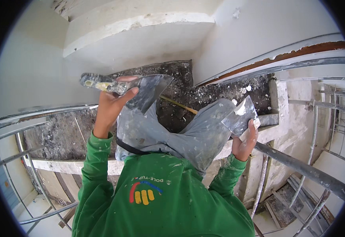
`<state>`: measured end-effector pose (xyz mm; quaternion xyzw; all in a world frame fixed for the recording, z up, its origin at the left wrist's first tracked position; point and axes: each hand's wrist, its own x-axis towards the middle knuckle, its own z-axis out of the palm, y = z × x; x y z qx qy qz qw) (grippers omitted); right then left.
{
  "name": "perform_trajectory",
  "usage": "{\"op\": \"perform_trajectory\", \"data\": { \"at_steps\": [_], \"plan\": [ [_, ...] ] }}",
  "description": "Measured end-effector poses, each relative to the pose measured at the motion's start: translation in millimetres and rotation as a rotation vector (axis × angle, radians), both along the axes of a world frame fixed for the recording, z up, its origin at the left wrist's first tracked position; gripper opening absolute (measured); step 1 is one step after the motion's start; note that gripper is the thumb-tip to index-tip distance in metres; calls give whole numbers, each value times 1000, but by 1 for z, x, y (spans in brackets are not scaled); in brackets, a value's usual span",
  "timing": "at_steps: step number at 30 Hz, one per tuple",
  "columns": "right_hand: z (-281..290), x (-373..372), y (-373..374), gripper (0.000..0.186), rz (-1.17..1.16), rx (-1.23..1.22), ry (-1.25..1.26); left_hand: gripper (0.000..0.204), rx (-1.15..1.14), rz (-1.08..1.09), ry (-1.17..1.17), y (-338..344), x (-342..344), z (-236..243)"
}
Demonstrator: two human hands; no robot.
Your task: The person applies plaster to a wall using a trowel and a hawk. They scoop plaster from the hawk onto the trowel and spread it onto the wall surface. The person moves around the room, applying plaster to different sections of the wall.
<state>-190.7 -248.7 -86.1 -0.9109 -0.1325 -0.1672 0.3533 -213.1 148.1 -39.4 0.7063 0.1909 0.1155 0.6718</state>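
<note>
My left hand is closed round a wide putty knife with a worn, plaster-spattered handle. Its handle points left and its broad metal blade spreads out to the right, above my left thigh. On the other side, my right hand pinches a flat, square metal plate by its lower right corner, with my thumb on its face. A dab of white paste clings to the plate's upper part. The two tools are well apart, one over each leg. My grey trousers and green sleeves carry white specks.
I am on a dark, debris-strewn ledge beside white walls. A thin yellowish stick lies between my knees. Metal scaffold pipes stand at the right, more at the left. Planks lie lower down at the right.
</note>
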Motion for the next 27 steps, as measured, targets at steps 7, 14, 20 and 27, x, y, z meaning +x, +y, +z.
{"op": "perform_trajectory", "data": {
  "at_steps": [7,14,20,27],
  "plan": [
    [-2,-18,-18,35,-287,507,211,38,78,237,424,-89,119,-231],
    [8,-23,-29,36,-503,914,313,31,-489,591,317,-147,150,-348],
    [7,-19,-41,69,-500,1060,296,30,-419,506,270,-166,162,-369],
    [-4,-15,-42,59,-413,886,276,30,-283,500,255,-171,176,-404]
  ]
}}
